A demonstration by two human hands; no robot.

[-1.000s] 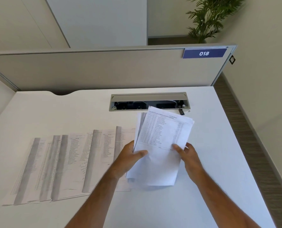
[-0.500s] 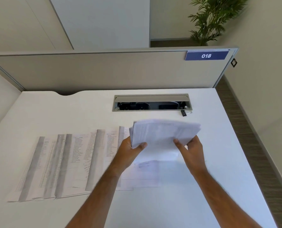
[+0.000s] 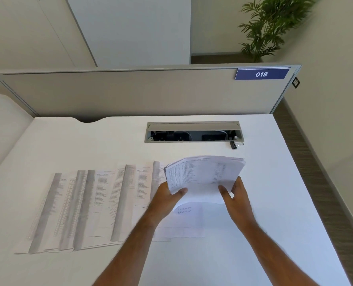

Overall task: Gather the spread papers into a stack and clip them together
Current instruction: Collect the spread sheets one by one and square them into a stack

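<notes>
**A:** which step is this? Both hands, left [image 3: 167, 195] and right [image 3: 238, 198], have their fingers pinching a partial stack [image 3: 204, 174] above the surface [image 3: 264, 234].

**B:** mid-gather imo. More sheets [image 3: 93, 205] lie spread left, the clip [image 3: 234, 144] sits by the cable slot [image 3: 194, 132]. Next: scoop up the rest, square edges, clip.

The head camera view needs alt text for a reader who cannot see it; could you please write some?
Both hands, left and right, hold a sheaf of papers above a white desk. More printed sheets lie fanned out leftward; a binder clip lies beyond.
</notes>
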